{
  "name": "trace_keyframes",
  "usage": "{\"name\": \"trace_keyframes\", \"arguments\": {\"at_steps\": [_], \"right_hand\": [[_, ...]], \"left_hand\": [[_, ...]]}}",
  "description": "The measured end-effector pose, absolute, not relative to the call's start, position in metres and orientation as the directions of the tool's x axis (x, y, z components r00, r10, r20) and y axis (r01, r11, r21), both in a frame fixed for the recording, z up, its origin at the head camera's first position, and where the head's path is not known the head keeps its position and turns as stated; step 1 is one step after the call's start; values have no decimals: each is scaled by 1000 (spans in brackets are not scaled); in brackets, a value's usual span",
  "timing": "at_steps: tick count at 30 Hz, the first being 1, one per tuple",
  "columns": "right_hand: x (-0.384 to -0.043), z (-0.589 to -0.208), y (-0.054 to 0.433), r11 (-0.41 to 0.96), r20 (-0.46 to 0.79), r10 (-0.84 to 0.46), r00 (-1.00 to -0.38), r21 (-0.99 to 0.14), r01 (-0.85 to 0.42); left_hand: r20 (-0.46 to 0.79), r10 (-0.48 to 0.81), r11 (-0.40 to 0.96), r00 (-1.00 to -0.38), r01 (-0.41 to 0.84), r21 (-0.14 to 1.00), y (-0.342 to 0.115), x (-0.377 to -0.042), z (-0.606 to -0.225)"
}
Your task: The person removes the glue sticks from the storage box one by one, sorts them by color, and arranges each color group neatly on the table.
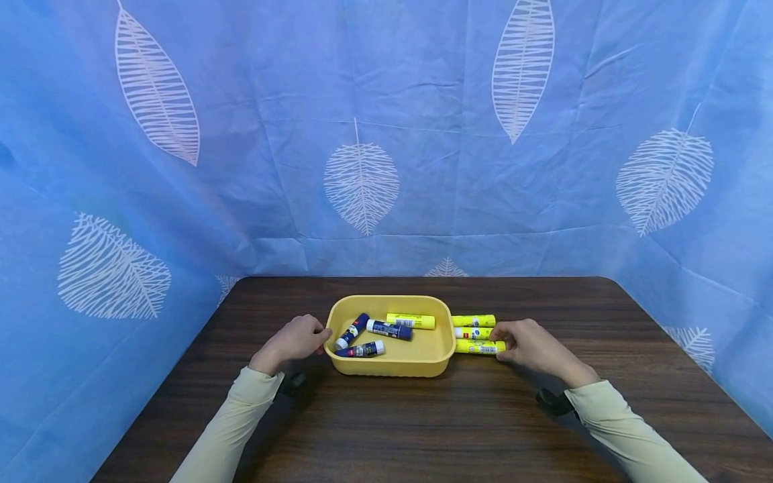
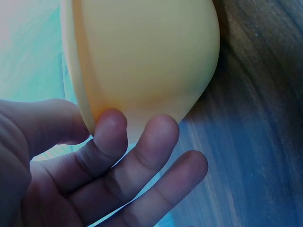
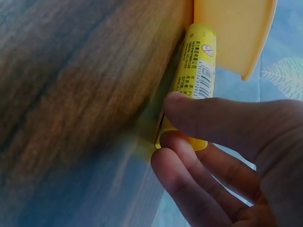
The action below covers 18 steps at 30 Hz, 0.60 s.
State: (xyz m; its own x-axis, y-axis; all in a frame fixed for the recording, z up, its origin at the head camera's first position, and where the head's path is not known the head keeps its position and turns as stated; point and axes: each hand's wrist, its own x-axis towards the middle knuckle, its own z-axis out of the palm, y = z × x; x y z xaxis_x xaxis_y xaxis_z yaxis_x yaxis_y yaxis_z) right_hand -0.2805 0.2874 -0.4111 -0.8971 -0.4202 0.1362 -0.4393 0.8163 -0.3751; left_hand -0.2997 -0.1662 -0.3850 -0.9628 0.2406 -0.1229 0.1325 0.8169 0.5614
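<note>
A yellow plastic bin [image 1: 386,367] stands on the table; my left hand [image 1: 298,340] pinches its left rim between thumb and fingers, as the left wrist view shows close up. Inside lie three dark blue glue sticks with white caps, one of them a blue glue stick [image 1: 389,329] in the middle, plus a yellow glue stick [image 1: 410,320] near the back wall. Three yellow glue sticks lie side by side against the bin's right side. My right hand [image 1: 534,345] holds the outer end of the nearest yellow glue stick [image 3: 196,71] between thumb and fingers.
The dark wood table [image 1: 386,429] has rounded far corners. A blue cloth [image 1: 423,194] with white leaf prints hangs behind it and along both sides. The middle glue stick [image 1: 473,333] and the farthest glue stick [image 1: 473,320] lie close behind the held one.
</note>
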Motion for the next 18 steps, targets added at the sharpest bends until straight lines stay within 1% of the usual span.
{"name": "trace_keyframes", "arguments": {"at_steps": [13, 18], "right_hand": [[-284, -414, 288, 824, 114, -401, -909, -388, -412], [-283, -414, 286, 826, 118, -407, -906, -375, -420]], "left_hand": [[-123, 248, 814, -961, 138, 564, -166, -299, -384], [-129, 245, 818, -961, 134, 560, -167, -300, -384]]}}
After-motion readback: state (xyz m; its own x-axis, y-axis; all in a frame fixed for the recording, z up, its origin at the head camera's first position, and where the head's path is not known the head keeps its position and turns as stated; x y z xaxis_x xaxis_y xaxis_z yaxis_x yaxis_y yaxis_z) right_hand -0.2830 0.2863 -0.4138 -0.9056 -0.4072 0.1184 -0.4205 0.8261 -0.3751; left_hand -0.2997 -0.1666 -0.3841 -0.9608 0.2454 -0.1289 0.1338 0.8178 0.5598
